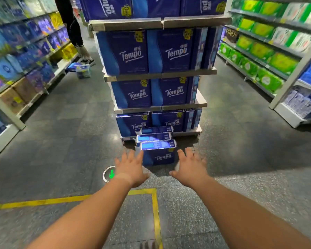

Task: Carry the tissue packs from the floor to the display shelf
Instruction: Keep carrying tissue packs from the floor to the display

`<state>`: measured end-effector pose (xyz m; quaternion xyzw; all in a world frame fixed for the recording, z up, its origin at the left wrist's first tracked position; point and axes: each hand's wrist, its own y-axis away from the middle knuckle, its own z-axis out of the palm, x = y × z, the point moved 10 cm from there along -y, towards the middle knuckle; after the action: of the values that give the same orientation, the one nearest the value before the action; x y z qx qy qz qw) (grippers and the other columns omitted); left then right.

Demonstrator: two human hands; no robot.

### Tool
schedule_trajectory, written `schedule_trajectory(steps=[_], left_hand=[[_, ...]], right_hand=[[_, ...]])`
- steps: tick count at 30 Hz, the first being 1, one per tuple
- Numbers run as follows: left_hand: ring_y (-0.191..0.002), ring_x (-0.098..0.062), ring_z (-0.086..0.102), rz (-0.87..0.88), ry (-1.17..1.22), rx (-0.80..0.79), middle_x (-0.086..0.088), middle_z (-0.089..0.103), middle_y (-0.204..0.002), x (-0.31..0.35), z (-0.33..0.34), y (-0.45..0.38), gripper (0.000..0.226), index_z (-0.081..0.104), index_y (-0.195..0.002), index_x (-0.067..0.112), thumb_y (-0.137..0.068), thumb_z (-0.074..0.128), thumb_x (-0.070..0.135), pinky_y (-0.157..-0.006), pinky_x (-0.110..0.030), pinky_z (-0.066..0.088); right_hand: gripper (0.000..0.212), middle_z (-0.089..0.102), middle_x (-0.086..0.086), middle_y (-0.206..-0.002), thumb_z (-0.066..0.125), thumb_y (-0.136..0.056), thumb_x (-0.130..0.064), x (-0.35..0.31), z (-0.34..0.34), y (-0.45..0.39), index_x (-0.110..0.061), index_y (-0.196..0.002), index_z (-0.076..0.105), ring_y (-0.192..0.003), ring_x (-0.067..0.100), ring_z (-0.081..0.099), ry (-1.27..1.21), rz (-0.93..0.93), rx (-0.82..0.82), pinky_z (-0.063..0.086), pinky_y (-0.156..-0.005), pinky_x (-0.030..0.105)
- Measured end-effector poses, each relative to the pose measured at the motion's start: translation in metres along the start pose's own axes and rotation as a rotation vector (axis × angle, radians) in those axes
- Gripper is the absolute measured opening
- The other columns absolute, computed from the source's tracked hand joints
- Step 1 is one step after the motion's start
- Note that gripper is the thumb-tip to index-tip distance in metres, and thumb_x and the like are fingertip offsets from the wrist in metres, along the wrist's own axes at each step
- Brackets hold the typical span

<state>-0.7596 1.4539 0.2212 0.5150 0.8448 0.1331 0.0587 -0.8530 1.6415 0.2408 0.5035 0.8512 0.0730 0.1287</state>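
Three blue Tempo tissue packs stand in a row on the grey floor in front of the display shelf point(161, 108). The nearest tissue pack point(158, 155) has two more behind it point(153, 137). My left hand point(130, 167) is stretched out with spread fingers just left of the nearest pack. My right hand point(191, 166) is spread the same way just right of it. Both hands hold nothing; whether the fingertips touch the pack's sides is unclear. The shelf's tiers are filled with the same blue packs.
Aisle shelves line both sides: blue goods on the left shelf point(34, 69), green packs on the right shelf point(258, 56). A person point(74, 27) stands far left beside some packs on the floor point(80, 69). Yellow tape point(155, 212) marks the floor near me.
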Motion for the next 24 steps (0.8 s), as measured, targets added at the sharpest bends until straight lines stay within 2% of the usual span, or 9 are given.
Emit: schedule_trajectory(steps=[4,9,12,18,24], left_hand=[[-0.153,-0.038,0.005,-0.014,-0.012,-0.040,-0.010,0.010,-0.167,-0.008,0.017,0.006,0.101,0.000,-0.160,0.032,-0.086,0.060,0.066,-0.119,-0.063,0.010],[-0.154,-0.038,-0.005,-0.056,0.040,-0.133,-0.009,-0.003,-0.169,-0.020,0.017,-0.003,0.099,-0.005,-0.160,0.032,-0.090,0.060,0.060,-0.119,-0.063,0.000],[-0.153,-0.038,-0.001,-0.061,0.043,-0.143,-0.010,0.002,-0.168,-0.018,0.008,-0.017,0.099,-0.002,-0.160,0.032,-0.089,0.062,0.058,-0.119,-0.061,0.003],[-0.152,-0.040,0.004,-0.082,0.023,-0.181,-0.009,0.002,-0.168,-0.001,0.006,-0.067,0.095,-0.001,-0.158,0.035,-0.090,0.062,0.058,-0.117,-0.064,0.005],[-0.153,-0.038,-0.001,-0.100,0.031,-0.113,-0.009,0.003,-0.168,0.027,-0.023,-0.131,0.100,-0.001,-0.160,0.031,-0.087,0.060,0.063,-0.118,-0.063,0.002]], right_hand=[[0.093,0.017,0.006,-0.163,0.060,-0.086,-0.068,0.006,0.009,0.007,-0.027,-0.157,0.016,-0.145,0.032,0.026,0.001,0.038,-0.034,0.022,-0.116,0.058],[0.100,0.004,0.002,-0.168,0.058,-0.082,-0.072,0.000,0.008,-0.007,-0.033,-0.159,0.009,-0.151,0.028,0.016,-0.058,0.101,-0.100,0.019,-0.119,0.056],[0.103,-0.001,-0.001,-0.169,0.059,-0.082,-0.073,-0.005,0.004,-0.019,-0.034,-0.160,0.005,-0.154,0.027,0.010,-0.071,0.120,-0.140,0.015,-0.121,0.056],[0.104,0.003,0.001,-0.169,0.061,-0.082,-0.074,0.007,-0.009,-0.065,-0.034,-0.161,0.006,-0.154,0.025,0.014,-0.114,0.100,-0.103,0.016,-0.122,0.050],[0.106,0.010,-0.002,-0.167,0.064,-0.077,-0.074,0.038,-0.040,-0.129,-0.034,-0.159,0.011,-0.150,0.023,0.021,-0.169,0.047,-0.013,0.024,-0.118,0.048]])
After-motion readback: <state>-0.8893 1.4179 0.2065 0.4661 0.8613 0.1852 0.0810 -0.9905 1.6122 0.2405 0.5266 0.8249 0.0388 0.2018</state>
